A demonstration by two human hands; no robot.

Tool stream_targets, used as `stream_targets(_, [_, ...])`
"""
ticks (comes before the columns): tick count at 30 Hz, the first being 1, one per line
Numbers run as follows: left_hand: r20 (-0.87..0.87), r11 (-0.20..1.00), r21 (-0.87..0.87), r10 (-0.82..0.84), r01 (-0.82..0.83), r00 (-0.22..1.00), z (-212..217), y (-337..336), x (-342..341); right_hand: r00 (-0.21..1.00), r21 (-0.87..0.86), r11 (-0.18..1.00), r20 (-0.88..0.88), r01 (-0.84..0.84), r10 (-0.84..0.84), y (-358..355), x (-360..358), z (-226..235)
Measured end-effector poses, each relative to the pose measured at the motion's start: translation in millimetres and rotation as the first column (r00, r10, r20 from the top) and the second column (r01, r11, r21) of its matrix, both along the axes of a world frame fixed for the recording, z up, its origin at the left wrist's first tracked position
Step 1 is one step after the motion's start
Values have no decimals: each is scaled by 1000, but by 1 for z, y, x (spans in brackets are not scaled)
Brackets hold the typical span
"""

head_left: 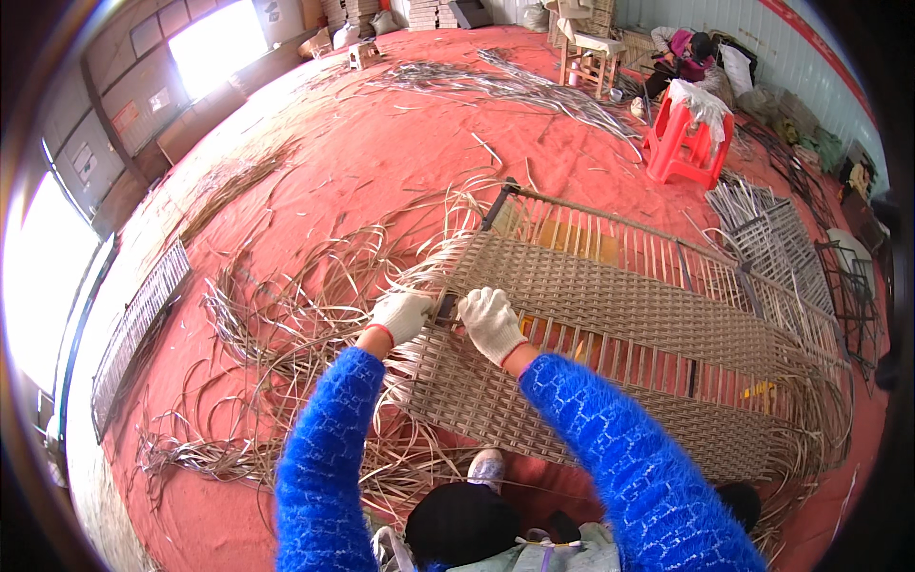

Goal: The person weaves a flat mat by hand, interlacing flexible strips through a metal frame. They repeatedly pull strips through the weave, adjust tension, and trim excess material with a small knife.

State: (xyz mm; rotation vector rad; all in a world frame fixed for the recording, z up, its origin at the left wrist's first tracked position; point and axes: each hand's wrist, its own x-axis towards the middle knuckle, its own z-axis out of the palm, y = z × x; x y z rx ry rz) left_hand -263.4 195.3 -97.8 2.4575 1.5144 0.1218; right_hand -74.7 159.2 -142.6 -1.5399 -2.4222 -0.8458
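Left hand and right hand curl, just apart, at the left end of the panel; their grip is unclear. Best keep strips flat and evenly taut.

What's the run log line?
left white-gloved hand: near dark flat bar | right white-gloved hand: near bar | brown woven-strip panel: partly filled
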Motion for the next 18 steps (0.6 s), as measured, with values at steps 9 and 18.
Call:
stream_targets(9, [7, 998, -18, 54, -54, 999, 3, 3, 2, 986, 66, 993, -143, 97, -87, -11, -1, 10])
stream_targets(18, [61, 998, 3, 55, -56, 997, -8, 3, -2, 950, -142, 974, -283, -179, 134, -19, 50, 14])
